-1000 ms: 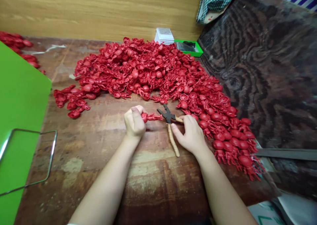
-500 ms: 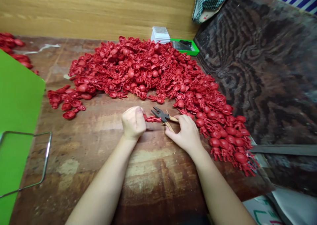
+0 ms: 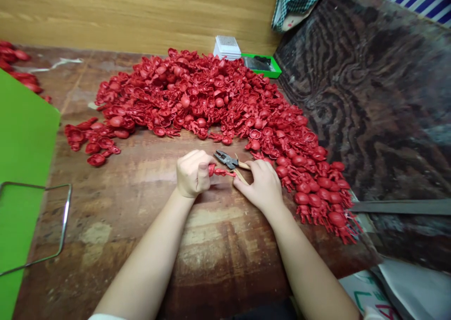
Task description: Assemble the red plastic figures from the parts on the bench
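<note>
Over the table (image 3: pixel 134 193), your L hand (image 3: pixel 193 174) was fisted round a red fig. (image 3: pixel 212 170), prob. so its thin end stuck out clear beside the pliers (image 3: pixel 231 162), whose splayed handles your R hand (image 3: pixel 263 184) gripped, prob. for leverage, w/ the pile (image 3: pixel 197 89) behind, seemingly for easy reach

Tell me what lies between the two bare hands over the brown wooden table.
In the head view, a small red plastic figure juts from the left hand, and dark metal pliers with tan handles reach from the right hand.
</note>
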